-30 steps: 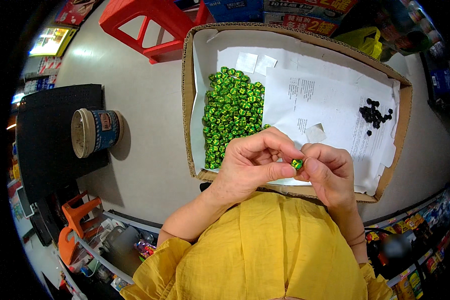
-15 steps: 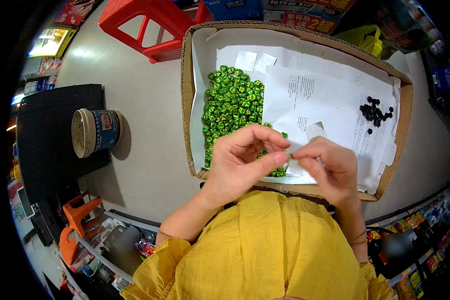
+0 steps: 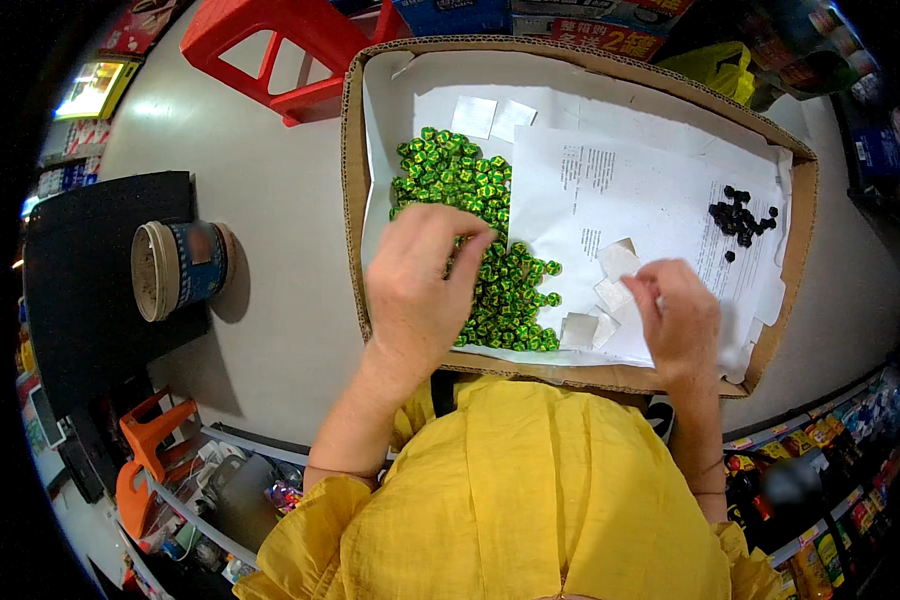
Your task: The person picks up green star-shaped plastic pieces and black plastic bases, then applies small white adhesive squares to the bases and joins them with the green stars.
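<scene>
My left hand [image 3: 425, 280] is over a pile of small green-and-yellow foil-wrapped balls [image 3: 515, 300]. Its thumb and forefinger are closed together at the tips; what they hold, if anything, is too small to make out. To the right, my right hand [image 3: 682, 315] has its fingers curled and pinched beside several loose silver foil squares [image 3: 618, 262]; anything between its fingertips is hidden. Two more pale squares [image 3: 474, 117] lie behind the pile. A small heap of black pellets [image 3: 738, 220] sits on the printed white sheet [image 3: 660, 190] at the right.
A shallow cardboard box [image 3: 348, 180] lined with white paper surrounds these things. Left of it a blue-and-white tub [image 3: 185, 270] lies beside a dark panel [image 3: 90, 270]. A red plastic stool [image 3: 280, 60] stands at the back left. Shelves with packets [image 3: 820, 500] are at the lower right.
My hands, close together at the fingertips before, have parted. The left moved left and away from me over the pile; the right drew slightly to the right, uncovering more foil squares.
</scene>
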### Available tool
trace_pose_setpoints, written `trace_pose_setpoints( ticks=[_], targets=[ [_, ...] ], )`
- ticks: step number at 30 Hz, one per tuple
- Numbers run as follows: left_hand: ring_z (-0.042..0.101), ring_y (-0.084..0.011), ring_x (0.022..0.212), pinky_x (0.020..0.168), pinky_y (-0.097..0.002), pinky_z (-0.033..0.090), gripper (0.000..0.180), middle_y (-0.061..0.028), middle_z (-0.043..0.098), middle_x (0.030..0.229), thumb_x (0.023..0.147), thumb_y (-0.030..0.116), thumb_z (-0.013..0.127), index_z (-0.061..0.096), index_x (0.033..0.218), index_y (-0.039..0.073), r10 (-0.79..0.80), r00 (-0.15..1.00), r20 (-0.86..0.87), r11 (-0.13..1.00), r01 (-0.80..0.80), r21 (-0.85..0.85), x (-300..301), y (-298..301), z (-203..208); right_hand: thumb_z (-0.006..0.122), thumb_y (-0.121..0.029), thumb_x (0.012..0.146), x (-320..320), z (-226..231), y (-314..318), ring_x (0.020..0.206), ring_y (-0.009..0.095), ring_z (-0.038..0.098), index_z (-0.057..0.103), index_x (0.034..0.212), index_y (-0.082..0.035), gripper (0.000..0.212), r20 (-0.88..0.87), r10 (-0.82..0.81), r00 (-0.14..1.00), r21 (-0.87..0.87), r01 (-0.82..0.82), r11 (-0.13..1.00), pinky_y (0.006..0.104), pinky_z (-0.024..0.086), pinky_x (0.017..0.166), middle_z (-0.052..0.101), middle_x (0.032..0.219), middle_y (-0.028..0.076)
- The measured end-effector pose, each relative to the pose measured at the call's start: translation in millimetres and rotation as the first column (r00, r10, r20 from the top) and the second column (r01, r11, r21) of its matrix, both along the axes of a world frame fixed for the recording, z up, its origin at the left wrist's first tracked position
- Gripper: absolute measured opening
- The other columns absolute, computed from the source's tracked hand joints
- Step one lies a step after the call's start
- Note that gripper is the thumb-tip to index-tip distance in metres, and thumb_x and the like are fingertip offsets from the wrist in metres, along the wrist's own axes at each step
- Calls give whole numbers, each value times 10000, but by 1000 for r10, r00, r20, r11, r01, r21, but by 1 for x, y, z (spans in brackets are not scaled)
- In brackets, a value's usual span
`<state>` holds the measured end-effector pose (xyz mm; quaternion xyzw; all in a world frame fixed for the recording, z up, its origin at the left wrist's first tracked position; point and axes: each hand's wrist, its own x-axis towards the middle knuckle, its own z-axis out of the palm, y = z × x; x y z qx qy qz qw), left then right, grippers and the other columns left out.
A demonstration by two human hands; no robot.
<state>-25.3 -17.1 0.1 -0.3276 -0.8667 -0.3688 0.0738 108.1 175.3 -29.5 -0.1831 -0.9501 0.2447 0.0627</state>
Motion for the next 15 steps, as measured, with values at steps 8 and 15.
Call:
trace_pose_setpoints(
  ticks=[8,15],
  targets=[
    [570,-170,608,537,-252,455,125,-85,586,734,702,-39,671,598,798,-8,-268,926,266,958,228,172,23,28,0,675,-70,699,-15,2,16,626,253,539,522,792,-37,182,-69,46,997,87,-40,995,326,424,542,536,706,98],
    [590,-165,706,651,-242,471,254,-77,605,801,719,-5,674,561,946,-8,-364,880,304,914,275,300,26,54,-2,628,-7,759,-13,32,13,532,61,461,537,761,-7,92,11,71,997,-635,-48,771,204,376,470,521,634,-6]
  ],
)
